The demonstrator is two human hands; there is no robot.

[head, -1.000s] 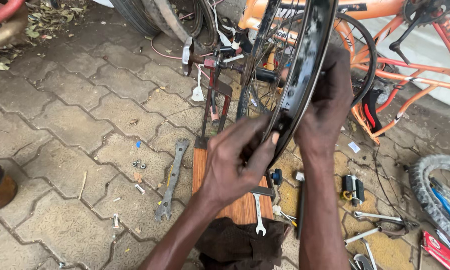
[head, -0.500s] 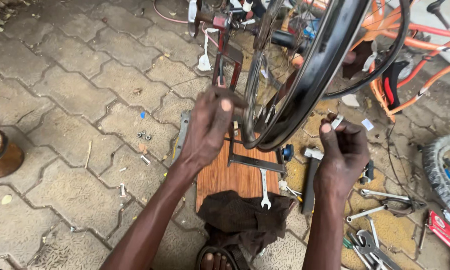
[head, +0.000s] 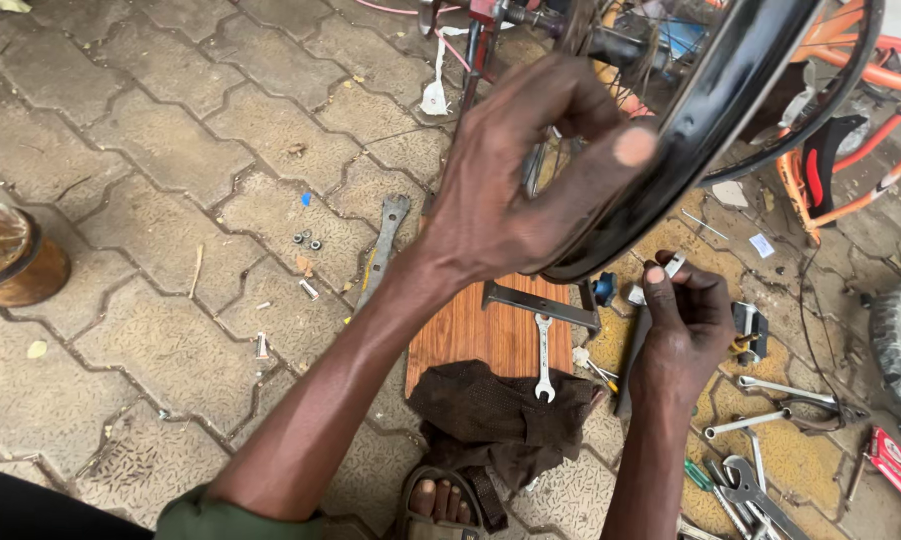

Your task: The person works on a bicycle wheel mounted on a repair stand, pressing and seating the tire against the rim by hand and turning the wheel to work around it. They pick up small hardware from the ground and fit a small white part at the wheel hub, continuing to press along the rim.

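Fingertips first: curling round the black rim at upper centre of the frame, clamping it with the left hand and holding the wheel up off the ground. Lower right of that, pinching a small metal piece in the closed right hand, just under the rim's lowest curve; too small to say what kind of part.

Judging progress: working on a bare rim with no tyre on it, spokes and hub in place, so probably somewhere mid-job, with fitting or adjusting seemingly left to do.

Moving outward: kneeling over a wooden board carrying a flat metal bar and a small spanner, with a dark cloth bunched at its near end. Leaving a large wrench and loose nuts on the pavers at centre left. Crowding the right side with scattered hand tools, a loose tyre and an orange bicycle frame at upper right, close behind the wheel.
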